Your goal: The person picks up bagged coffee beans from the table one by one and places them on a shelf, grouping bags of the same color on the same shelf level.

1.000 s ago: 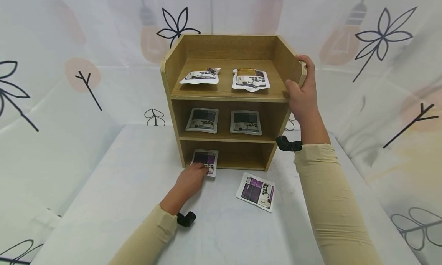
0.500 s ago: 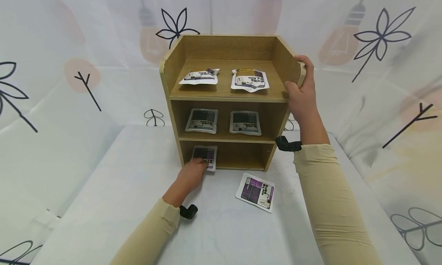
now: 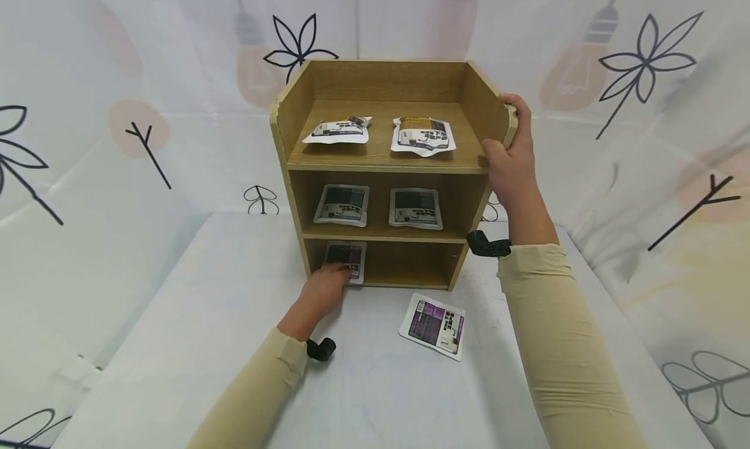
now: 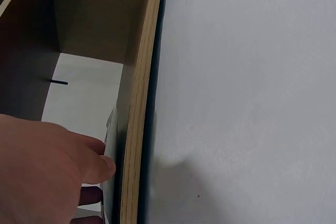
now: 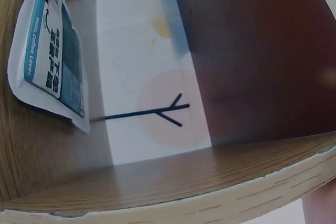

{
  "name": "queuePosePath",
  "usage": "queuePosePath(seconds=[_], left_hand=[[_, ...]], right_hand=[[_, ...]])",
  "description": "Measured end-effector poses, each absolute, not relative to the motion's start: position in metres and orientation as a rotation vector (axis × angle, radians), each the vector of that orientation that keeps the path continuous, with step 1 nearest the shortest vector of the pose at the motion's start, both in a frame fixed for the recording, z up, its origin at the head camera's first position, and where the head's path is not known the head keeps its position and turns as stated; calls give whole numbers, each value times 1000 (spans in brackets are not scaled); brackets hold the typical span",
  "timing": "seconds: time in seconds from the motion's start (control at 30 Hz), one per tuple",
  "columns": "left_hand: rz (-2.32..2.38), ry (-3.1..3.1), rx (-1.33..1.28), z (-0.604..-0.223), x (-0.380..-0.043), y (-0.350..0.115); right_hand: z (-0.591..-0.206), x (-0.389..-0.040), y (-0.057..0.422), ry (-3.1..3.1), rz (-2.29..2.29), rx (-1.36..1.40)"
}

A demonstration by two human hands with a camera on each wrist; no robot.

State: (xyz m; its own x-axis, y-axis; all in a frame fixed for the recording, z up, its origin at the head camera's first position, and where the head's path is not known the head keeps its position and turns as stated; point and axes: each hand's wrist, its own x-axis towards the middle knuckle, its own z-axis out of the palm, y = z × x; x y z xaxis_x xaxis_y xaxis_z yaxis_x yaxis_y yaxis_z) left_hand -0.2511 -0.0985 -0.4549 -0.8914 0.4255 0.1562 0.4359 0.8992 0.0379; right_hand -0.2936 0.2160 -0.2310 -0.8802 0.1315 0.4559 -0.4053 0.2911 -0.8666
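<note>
My left hand (image 3: 323, 287) is at the bottom shelf, its fingertips on the purple-labelled coffee packet (image 3: 355, 260) at the left of that compartment. In the left wrist view, the thumb (image 4: 102, 169) is at the packet's near edge and the fingers lie on its upper face; that view shows the packet (image 4: 108, 195) nearly edge-on. My right hand (image 3: 514, 159) grips the front edge of the right side panel of the wooden shelf unit (image 3: 387, 168). A second purple-labelled packet (image 3: 433, 326) lies flat on the table in front of the unit.
Two white packets, left (image 3: 338, 130) and right (image 3: 423, 136), lie on the top shelf. Two dark-labelled packets, left (image 3: 342, 205) and right (image 3: 416, 208), are on the middle shelf. The white-covered table (image 3: 363, 397) meets patterned fabric walls (image 3: 117, 176).
My left hand has moved forward with its packet, from overhanging the bottom shelf's front edge to farther inside. My right hand has kept its grip on the side panel.
</note>
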Motion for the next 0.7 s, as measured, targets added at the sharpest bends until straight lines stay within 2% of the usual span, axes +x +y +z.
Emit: queuePosePath(seconds=[0.7], left_hand=[[-147,-2955,-597,-458,-258,-99]], right_hand=[[-232,-295,216,-2125,1615,239]])
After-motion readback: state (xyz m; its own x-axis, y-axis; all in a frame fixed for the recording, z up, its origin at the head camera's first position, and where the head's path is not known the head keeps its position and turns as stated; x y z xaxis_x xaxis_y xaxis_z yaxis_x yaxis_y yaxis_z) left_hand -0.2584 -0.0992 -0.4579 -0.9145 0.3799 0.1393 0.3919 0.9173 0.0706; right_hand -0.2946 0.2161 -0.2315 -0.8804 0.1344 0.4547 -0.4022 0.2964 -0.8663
